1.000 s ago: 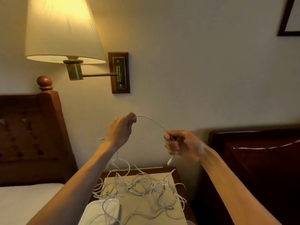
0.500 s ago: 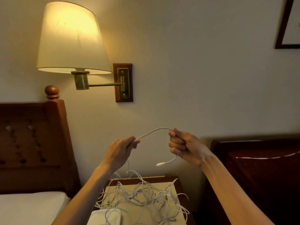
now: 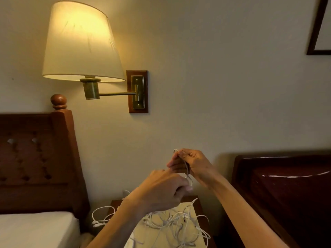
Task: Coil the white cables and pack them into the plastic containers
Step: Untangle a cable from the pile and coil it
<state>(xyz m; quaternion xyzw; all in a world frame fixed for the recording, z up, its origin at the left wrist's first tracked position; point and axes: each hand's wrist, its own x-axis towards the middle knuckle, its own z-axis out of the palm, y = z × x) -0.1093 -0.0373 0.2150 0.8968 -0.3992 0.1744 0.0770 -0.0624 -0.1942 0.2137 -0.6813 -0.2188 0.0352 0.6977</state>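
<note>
Nearest, a loose tangle of white cables [image 3: 172, 222] sprawls over the worktop [image 3: 198, 200], a small nightstand between a bed [image 3: 35, 230] on the left and dark furniture [image 3: 286, 185] on the right; some loops spill off its left edge. No plastic container can be made out here.

Just above and beyond the pile, the left hand [image 3: 161, 192] has its fingers curled, thumb and fingertips pinching a cable [image 3: 187, 169] at its lower end. From that grip the cable rises steeply, up and slightly left, to the right hand [image 3: 191, 163], which sits a little farther and higher, all but touching the left. The right grip is narrow too: fingers folded round the strand, with a small bend of it poking out above the knuckles.

So the short held stretch runs near-upright between the two grips, the start of a loop by the look of it. The remaining slack probably trails down toward the pile, behind the left hand, though that part is hidden. The left hand is nearer that slack and looks best placed to feed the next turn.
</note>
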